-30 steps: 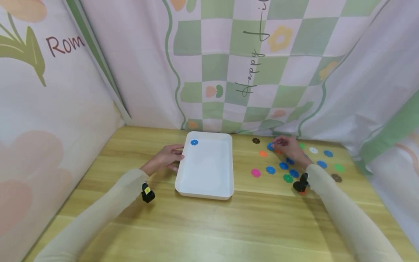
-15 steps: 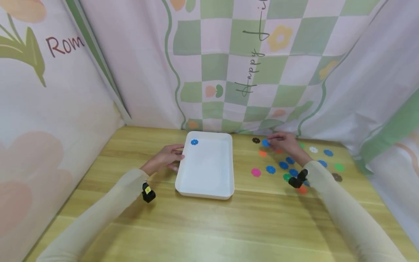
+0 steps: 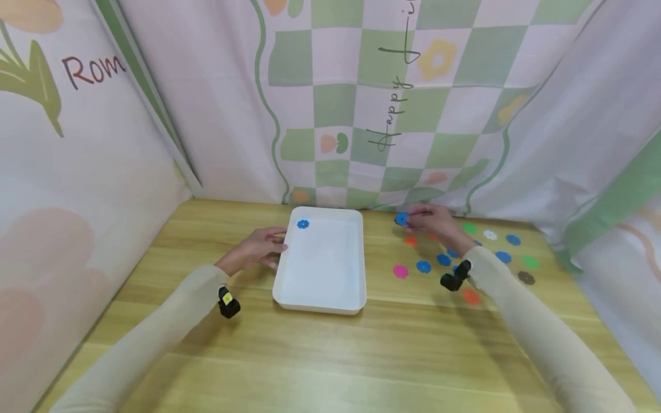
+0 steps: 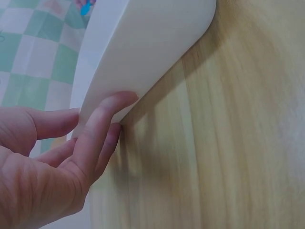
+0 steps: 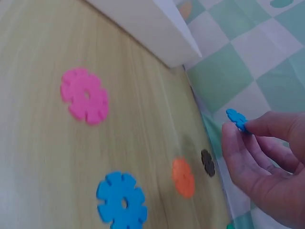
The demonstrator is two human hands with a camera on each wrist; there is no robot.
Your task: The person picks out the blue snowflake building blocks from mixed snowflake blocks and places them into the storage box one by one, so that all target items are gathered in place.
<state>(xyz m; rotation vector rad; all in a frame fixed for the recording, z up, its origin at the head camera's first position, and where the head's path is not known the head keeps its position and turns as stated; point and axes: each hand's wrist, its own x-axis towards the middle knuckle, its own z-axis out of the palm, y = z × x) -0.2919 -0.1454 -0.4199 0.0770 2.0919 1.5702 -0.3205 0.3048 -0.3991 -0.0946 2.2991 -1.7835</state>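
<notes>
A white tray [image 3: 320, 269] lies on the table, with one blue flower-shaped plastic disc [image 3: 303, 224] inside at its far left corner. My left hand [image 3: 255, 250] holds the tray's left side. In the left wrist view the thumb is at the rim and bent fingers [image 4: 97, 124] rest against the outer wall. My right hand [image 3: 436, 223] pinches another blue flower-shaped disc [image 5: 237, 118] between thumb and forefinger, raised right of the tray. In the head view this disc overlaps a dark brown disc [image 5: 208, 162] lying behind it.
Several flower-shaped discs lie right of the tray, among them a pink one [image 3: 400, 271], an orange one [image 3: 410, 242], a white one [image 3: 490, 234] and a blue one [image 3: 423, 267]. A printed curtain [image 3: 335, 103] hangs along the table's back edge.
My right hand has moved left and a little up with the blue flower-shaped disc, from among the other discs toward the tray. My left hand stays at the tray.
</notes>
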